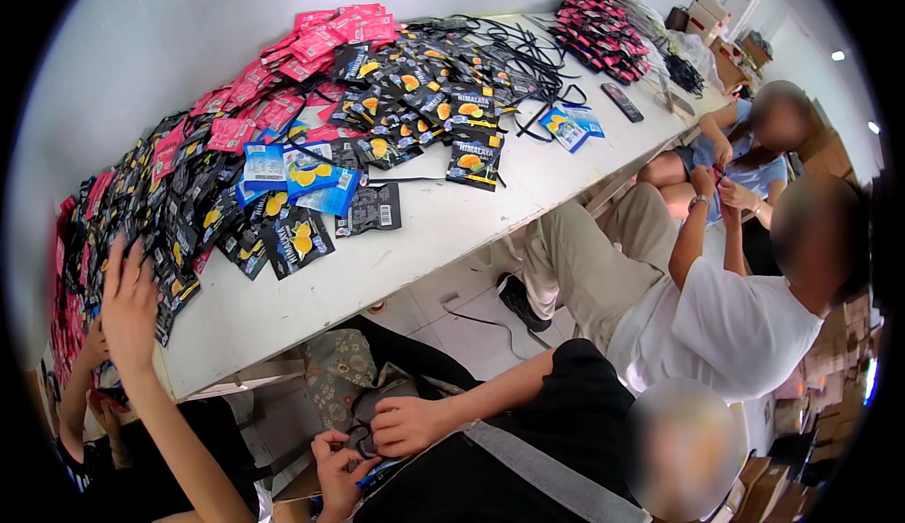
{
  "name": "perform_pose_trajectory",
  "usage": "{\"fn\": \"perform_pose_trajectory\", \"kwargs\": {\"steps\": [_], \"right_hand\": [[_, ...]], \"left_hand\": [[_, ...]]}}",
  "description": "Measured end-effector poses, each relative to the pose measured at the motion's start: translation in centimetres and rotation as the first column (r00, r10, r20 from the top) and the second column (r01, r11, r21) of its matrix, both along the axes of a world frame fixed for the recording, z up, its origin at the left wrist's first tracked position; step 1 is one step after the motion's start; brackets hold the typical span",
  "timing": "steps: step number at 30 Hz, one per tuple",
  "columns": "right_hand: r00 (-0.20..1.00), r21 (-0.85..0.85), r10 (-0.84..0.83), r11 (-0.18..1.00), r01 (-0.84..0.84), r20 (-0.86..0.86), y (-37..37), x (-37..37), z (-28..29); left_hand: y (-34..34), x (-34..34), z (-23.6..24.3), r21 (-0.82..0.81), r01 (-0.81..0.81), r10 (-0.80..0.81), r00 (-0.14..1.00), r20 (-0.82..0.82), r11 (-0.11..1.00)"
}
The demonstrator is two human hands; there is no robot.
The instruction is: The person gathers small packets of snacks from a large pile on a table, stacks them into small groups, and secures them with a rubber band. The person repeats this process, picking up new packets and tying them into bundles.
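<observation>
From the lower edge my left forearm reaches up to the big heap of small packets (104, 203) at the table's left end. My left hand (129, 311) lies over the near edge of this heap, fingers stretched and slightly apart, with nothing visible in its grasp. Black packets printed with yellow fruit (299, 242) make up most of the nearby pile. Pink packets (231, 134) lie among and above them, and a few blue packets (316, 177) rest on top. My right hand is out of the picture.
Black cords (528, 57) tangle across the white table (443, 231); a remote-like black device (622, 102) lies farther right. At right a co-worker's hands (410, 426) work over a lap. Two more people sit beyond. Another person's hand (108, 419) shows beside my forearm.
</observation>
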State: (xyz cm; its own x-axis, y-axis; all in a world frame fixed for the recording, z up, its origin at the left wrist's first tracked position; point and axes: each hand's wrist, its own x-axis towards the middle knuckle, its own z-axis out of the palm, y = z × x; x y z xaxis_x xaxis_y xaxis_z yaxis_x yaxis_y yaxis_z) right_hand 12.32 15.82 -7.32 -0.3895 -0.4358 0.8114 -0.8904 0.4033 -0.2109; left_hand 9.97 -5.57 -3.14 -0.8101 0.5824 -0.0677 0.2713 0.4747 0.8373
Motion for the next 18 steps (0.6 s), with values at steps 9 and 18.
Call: {"fn": "perform_pose_trajectory", "kwargs": {"steps": [9, 18], "right_hand": [[0.713, -0.250, 0.516, 0.856, -0.453, 0.475, -1.3, -1.8, -4.6], [0.526, -0.378, 0.594, 0.800, -0.466, 0.609, -2.6, -1.0, -6.5]], "left_hand": [[-0.1, -1.2, 3.5, 0.025, 0.185, -0.184, 0.936, 0.299, 0.982], [2.9, -5.0, 9.0, -0.279, 0.598, -0.364, 0.728, 0.582, 0.751]]}}
